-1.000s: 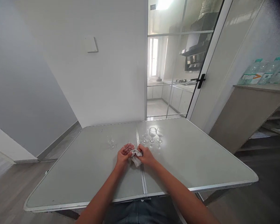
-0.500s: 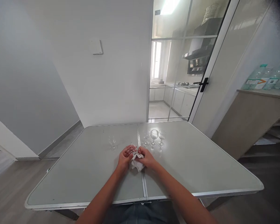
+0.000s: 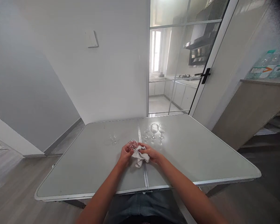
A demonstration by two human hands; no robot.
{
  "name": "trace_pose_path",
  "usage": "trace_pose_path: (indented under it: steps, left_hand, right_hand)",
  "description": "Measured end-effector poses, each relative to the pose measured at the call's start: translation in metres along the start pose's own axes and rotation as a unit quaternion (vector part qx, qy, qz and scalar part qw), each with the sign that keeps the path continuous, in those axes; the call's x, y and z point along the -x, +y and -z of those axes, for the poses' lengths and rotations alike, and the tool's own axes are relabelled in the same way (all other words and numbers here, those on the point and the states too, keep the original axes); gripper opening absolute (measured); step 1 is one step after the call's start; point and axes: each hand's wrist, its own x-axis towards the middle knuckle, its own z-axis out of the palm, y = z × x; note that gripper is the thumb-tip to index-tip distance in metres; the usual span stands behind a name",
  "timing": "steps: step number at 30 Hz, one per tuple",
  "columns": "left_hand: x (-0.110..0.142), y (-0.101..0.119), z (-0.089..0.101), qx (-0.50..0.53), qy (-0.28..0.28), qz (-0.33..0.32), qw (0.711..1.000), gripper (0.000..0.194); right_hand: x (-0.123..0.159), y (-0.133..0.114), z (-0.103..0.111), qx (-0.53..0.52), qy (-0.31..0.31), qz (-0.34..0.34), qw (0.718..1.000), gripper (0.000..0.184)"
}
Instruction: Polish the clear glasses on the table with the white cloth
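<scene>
My left hand (image 3: pixel 125 153) is closed around a small clear stemmed glass (image 3: pixel 133 144), held just above the grey folding table (image 3: pixel 88 168). My right hand (image 3: pixel 151 153) grips a crumpled white cloth (image 3: pixel 140 156) pressed against that glass. The two hands meet over the table's centre seam. A single small glass (image 3: pixel 114 138) stands to the left beyond my hands. Three more stemmed glasses (image 3: pixel 154 131) stand in a row to the right beyond them.
A white wall with a switch plate (image 3: pixel 91 39) rises behind the table. A glass sliding door (image 3: pixel 177 62) opens on a kitchen at the back right. A wooden shelf unit (image 3: pixel 254 109) with water bottles (image 3: pixel 268 67) stands at the right. Wood floor surrounds the table.
The cloth has shifted in my right hand and hangs lower beside the glass. Both hands stay together over the seam. The camera has tilted slightly.
</scene>
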Motion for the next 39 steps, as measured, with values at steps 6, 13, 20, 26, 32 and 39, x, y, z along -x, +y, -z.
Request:
trace_pose_path:
  steps: [6, 13, 20, 26, 32, 39]
  left_hand:
    - [-0.007, 0.005, 0.0, -0.016, 0.017, -0.027, 0.999, 0.067]
    - [-0.004, 0.001, 0.002, -0.01, 0.006, -0.013, 1.0, 0.067]
    - [-0.004, 0.001, 0.003, -0.004, 0.012, -0.01, 1.0, 0.066]
    - [-0.005, 0.002, 0.002, 0.004, 0.044, -0.032, 0.999, 0.072]
    - [-0.007, 0.008, 0.001, 0.025, 0.08, -0.067, 0.994, 0.067]
    - [-0.006, 0.014, -0.004, 0.067, 0.083, -0.106, 0.989, 0.069]
  right_hand:
    - [-0.006, 0.011, -0.002, 0.27, 0.095, 0.145, 0.947, 0.036]
    - [-0.009, 0.009, 0.001, 0.104, 0.048, 0.082, 0.99, 0.04]
    - [-0.006, 0.004, 0.0, 0.01, 0.016, 0.021, 1.0, 0.048]
    - [-0.009, 0.007, 0.002, 0.106, 0.05, 0.085, 0.989, 0.043]
    - [-0.019, 0.018, 0.018, -0.013, 0.232, 0.104, 0.967, 0.042]
    - [-0.017, 0.018, 0.016, -0.087, 0.282, 0.082, 0.952, 0.036]
